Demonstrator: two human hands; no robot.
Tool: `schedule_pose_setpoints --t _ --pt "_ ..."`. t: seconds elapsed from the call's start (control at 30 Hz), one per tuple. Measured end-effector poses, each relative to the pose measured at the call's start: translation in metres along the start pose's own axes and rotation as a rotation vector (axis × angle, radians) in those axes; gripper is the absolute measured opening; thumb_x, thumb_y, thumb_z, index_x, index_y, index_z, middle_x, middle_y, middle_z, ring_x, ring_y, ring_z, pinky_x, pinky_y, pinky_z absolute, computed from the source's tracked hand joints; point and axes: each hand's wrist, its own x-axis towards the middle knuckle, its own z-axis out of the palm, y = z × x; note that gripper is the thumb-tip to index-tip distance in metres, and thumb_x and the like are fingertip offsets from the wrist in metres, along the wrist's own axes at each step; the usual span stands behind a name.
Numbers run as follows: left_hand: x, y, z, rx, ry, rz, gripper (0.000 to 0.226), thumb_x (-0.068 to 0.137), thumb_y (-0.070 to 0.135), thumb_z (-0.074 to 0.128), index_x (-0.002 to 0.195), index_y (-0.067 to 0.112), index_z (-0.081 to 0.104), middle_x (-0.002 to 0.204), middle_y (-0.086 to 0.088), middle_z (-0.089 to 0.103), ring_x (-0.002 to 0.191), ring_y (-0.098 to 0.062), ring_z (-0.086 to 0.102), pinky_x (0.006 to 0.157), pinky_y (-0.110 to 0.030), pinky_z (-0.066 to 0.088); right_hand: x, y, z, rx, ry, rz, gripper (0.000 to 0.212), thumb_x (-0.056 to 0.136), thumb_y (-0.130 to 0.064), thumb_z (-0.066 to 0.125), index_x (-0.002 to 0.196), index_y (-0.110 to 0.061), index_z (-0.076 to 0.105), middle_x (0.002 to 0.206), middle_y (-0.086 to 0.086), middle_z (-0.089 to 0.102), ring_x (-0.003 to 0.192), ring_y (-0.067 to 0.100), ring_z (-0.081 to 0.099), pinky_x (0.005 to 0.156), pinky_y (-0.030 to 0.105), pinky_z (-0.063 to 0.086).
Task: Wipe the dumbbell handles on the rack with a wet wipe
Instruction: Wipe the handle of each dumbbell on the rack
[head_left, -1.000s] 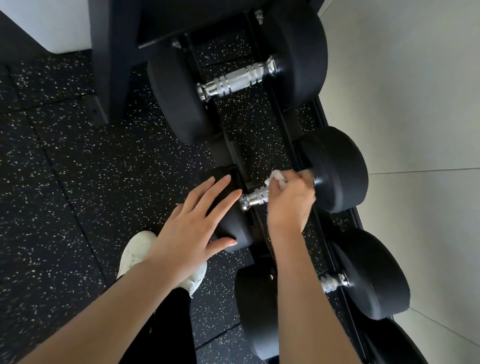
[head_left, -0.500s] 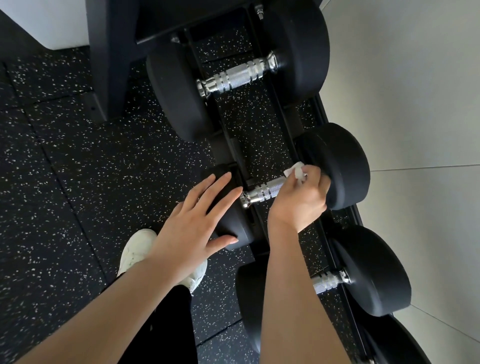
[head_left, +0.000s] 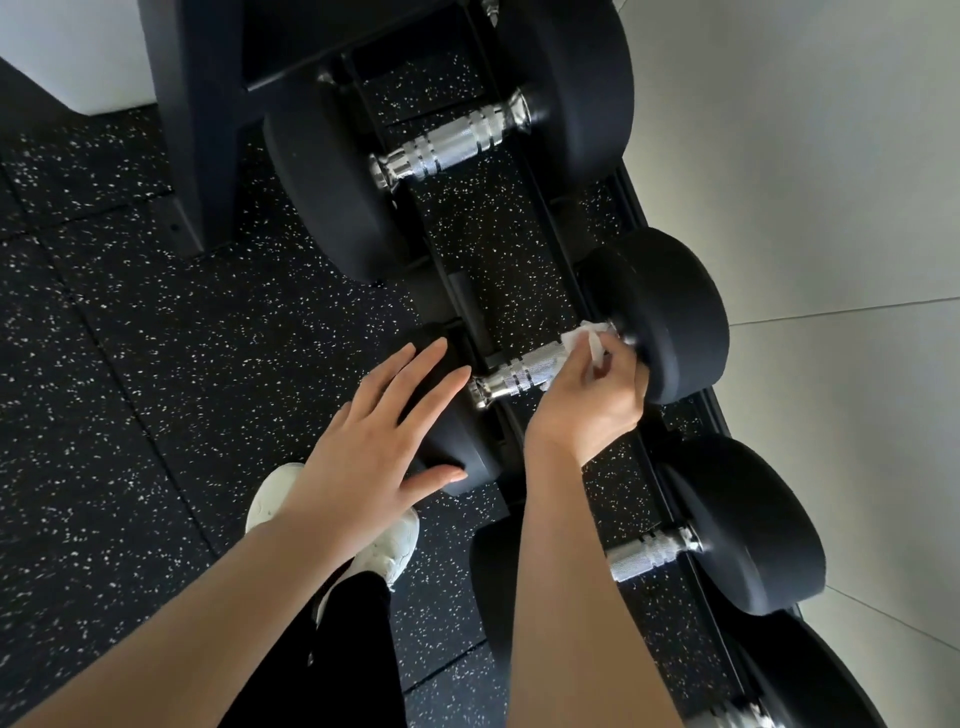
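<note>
Black dumbbells with chrome handles lie across a low black rack (head_left: 631, 208). My right hand (head_left: 592, 395) grips a white wet wipe (head_left: 587, 338) wrapped around the right end of the middle dumbbell's handle (head_left: 519, 374), close to its right head (head_left: 670, 312). My left hand (head_left: 374, 447) rests flat with fingers spread on that dumbbell's left head (head_left: 452, 447). A larger dumbbell's handle (head_left: 452, 140) lies bare further up. Another handle (head_left: 649, 553) shows below, partly hidden by my right forearm.
Speckled black rubber flooring (head_left: 156, 364) covers the left side. A pale tiled wall (head_left: 831, 208) runs along the right, just behind the rack. My white shoe (head_left: 389, 545) stands beside the rack. A black upright post (head_left: 192, 130) rises at top left.
My right hand has slid the wipe along the middle handle from its centre towards the right head, uncovering more chrome. My left hand has stayed on the left head.
</note>
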Motion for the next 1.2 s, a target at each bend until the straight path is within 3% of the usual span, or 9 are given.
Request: schedule_pose_setpoints --t 0.2,0.33,0.43,0.6,0.8,1.2 --pt "0.001 0.002 -0.003 0.03 0.005 0.01 0.083 0.077 0.056 0.058 0.148 0.026 0.027 0.157 0.001 0.021 0.14 -0.025 0.025 0.087 -0.049 0.052 -0.019 0.006 -0.012 -0.051 -0.217 -0.093 0.013 0.078 -0.009 0.072 0.09 -0.004 0.07 0.091 0.009 0.065 0.068 0.008 0.055 0.057 0.001 0.035" --pt "0.003 0.006 -0.01 0.057 -0.036 0.0 0.081 0.077 0.057 0.057 0.146 0.024 0.031 0.155 0.001 0.024 0.138 -0.024 0.028 0.089 -0.048 0.051 -0.026 0.007 -0.026 -0.107 -0.423 -0.087 0.01 0.077 -0.015 0.074 0.086 -0.011 0.069 0.087 0.004 0.066 0.064 0.008 0.057 0.051 0.005 0.035" --pt "0.008 0.007 -0.021 0.076 -0.04 0.015 0.071 0.083 0.062 0.045 0.141 0.021 0.04 0.149 -0.001 0.035 0.133 -0.023 0.036 0.09 -0.046 0.051 -0.023 0.0 -0.04 -0.077 -0.492 -0.022 0.008 0.081 -0.019 0.071 0.087 -0.013 0.069 0.087 0.0 0.066 0.065 0.002 0.055 0.053 0.004 0.038" --pt "0.028 -0.002 -0.049 0.122 0.032 0.007 0.067 0.086 0.058 0.037 0.135 0.015 0.049 0.142 -0.003 0.045 0.126 -0.02 0.039 0.089 -0.042 0.048 -0.01 -0.033 -0.041 0.057 -0.41 0.09 0.005 0.082 -0.015 0.068 0.087 -0.015 0.067 0.084 -0.001 0.065 0.069 0.003 0.055 0.062 0.005 0.041" --pt "0.074 -0.042 -0.1 0.214 0.12 -0.001 0.069 0.085 0.049 0.054 0.141 0.01 0.042 0.148 -0.01 0.036 0.132 -0.029 0.034 0.097 -0.048 0.041 -0.005 -0.092 0.016 0.223 -0.371 0.206 0.009 0.084 -0.016 0.066 0.092 -0.011 0.064 0.089 0.003 0.063 0.07 0.004 0.051 0.061 0.006 0.04" --pt "0.115 -0.109 -0.133 0.212 0.001 0.041 0.078 0.076 0.041 0.073 0.14 0.009 0.041 0.146 -0.013 0.038 0.13 -0.031 0.04 0.094 -0.048 0.045 0.02 -0.159 0.098 0.2 -0.104 0.363 0.011 0.085 -0.011 0.066 0.088 -0.017 0.057 0.093 0.007 0.062 0.073 0.009 0.054 0.056 0.001 0.041"
